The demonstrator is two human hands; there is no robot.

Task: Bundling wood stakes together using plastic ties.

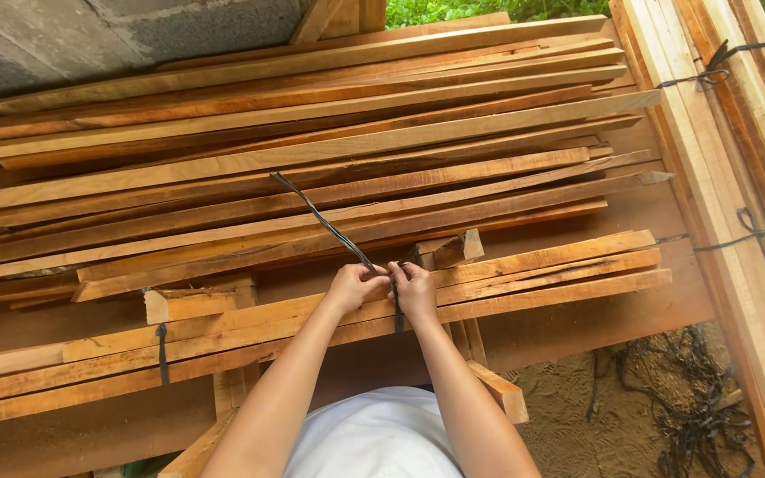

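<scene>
My left hand [354, 285] and my right hand [413, 288] are close together on top of a bundle of long wooden strips [542, 270]. Both hands pinch a black twisted strap [322, 221]. One end of the strap runs up and to the left over the wood pile, and another part goes down around the bundle just under my right hand. A second black strap [162, 352] binds the same bundle further left.
A large pile of loose reddish wooden slats [312, 150] lies behind the bundle on a wooden platform [630, 301]. Tied pale planks [737, 177] stand along the right. Loose black straps [683, 398] lie on the sandy ground. A grey concrete wall [90, 35] is at top left.
</scene>
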